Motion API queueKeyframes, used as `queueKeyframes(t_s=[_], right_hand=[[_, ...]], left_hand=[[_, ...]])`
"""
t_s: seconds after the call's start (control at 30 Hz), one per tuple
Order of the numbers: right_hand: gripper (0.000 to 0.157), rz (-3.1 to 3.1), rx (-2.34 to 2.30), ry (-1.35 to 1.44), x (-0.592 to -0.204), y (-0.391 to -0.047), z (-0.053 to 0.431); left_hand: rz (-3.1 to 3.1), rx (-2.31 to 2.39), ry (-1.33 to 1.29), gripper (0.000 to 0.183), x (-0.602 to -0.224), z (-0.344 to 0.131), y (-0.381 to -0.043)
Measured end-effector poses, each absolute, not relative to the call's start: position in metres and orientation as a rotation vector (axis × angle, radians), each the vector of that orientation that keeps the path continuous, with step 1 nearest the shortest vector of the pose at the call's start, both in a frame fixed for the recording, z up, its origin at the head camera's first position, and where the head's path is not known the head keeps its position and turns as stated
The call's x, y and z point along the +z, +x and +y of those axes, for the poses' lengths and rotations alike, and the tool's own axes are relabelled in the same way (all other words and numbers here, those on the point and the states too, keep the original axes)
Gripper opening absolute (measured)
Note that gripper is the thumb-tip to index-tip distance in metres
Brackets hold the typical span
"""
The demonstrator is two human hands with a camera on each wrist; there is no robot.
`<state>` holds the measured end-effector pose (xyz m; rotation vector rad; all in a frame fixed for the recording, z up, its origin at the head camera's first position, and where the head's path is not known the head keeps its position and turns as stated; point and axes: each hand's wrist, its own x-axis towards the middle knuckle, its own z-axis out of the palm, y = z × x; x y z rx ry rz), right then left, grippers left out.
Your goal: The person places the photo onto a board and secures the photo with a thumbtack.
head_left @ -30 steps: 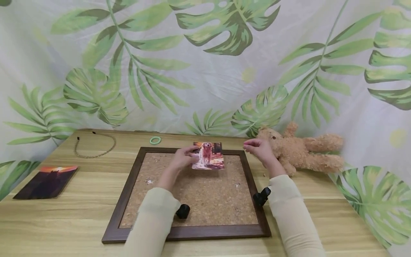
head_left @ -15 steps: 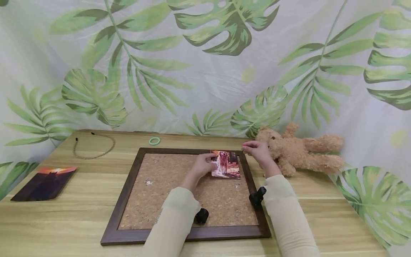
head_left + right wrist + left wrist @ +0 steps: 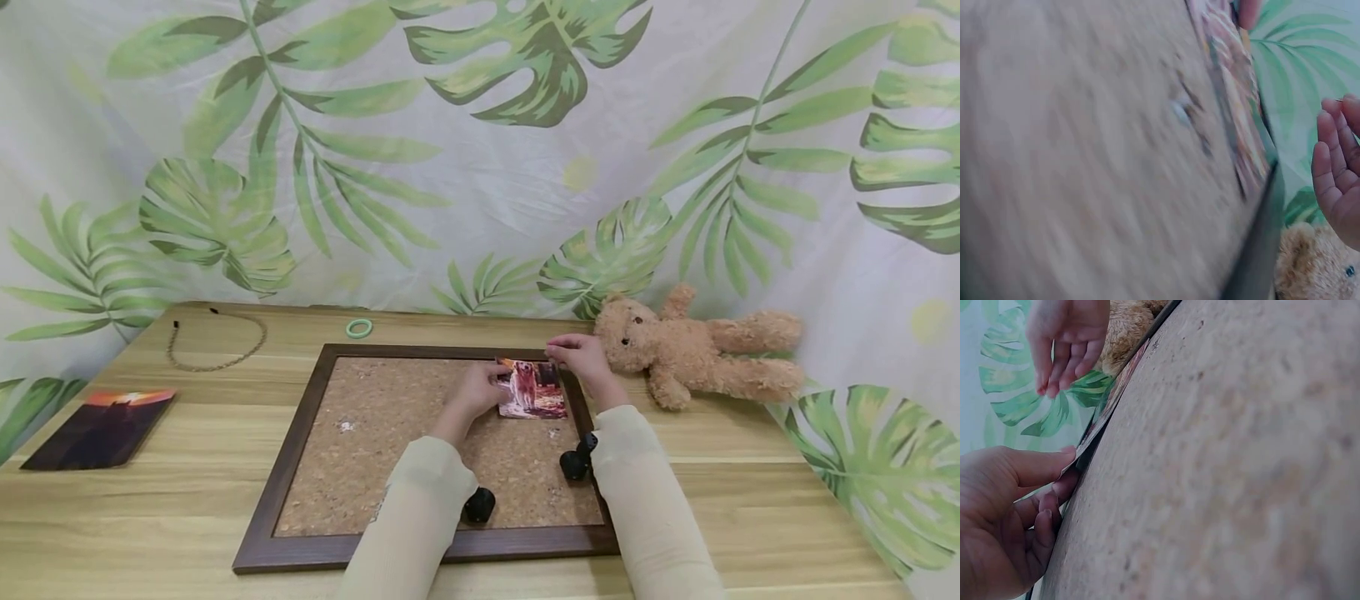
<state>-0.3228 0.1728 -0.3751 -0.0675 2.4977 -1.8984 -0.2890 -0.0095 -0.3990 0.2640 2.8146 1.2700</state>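
A framed corkboard [image 3: 405,442] lies on the wooden table. My left hand [image 3: 472,392] pinches the left edge of a dog photo [image 3: 534,393] between thumb and fingers, at the board's upper right corner. In the left wrist view, the photo's held edge stands slightly off the cork, with a dark gap beneath. My right hand [image 3: 588,360] is just above the photo's upper right corner, thumb and forefinger together. In the right wrist view, a thin metallic point [image 3: 1339,100] shows between those fingertips, looking like a pin; the rest of it is hidden.
A teddy bear [image 3: 686,350] lies right of the board, close to my right hand. A sunset photo [image 3: 101,429] and a chain [image 3: 217,365] lie at the left. Behind the board is a green ring [image 3: 359,328]. A leaf-print cloth [image 3: 510,183] hangs at the back.
My left hand has carried the dog photo rightward and down to the board's upper right corner. The right hand has come in leftward to the photo's corner, fingertips still pinched.
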Motion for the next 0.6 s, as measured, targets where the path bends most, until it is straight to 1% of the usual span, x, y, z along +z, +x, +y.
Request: queueKeyframes(t_s=[0.2, 0.37, 0.6], right_hand=[[0.025, 2.440, -1.889, -0.013, -0.390, -0.328, 0.160], [0.020, 2.485, -1.866, 0.010, -0.399, -0.330, 0.155], [0.013, 2.673, -1.801, 0.015, -0.414, -0.332, 0.152]], left_hand=[[2.859, 1.169, 0.291, 0.047, -0.396, -0.010, -0.288], [2.868, 1.123, 0.284, 0.045, -0.396, -0.008, -0.289], [2.932, 1.010, 0.351, 0.043, -0.396, -0.008, -0.284]])
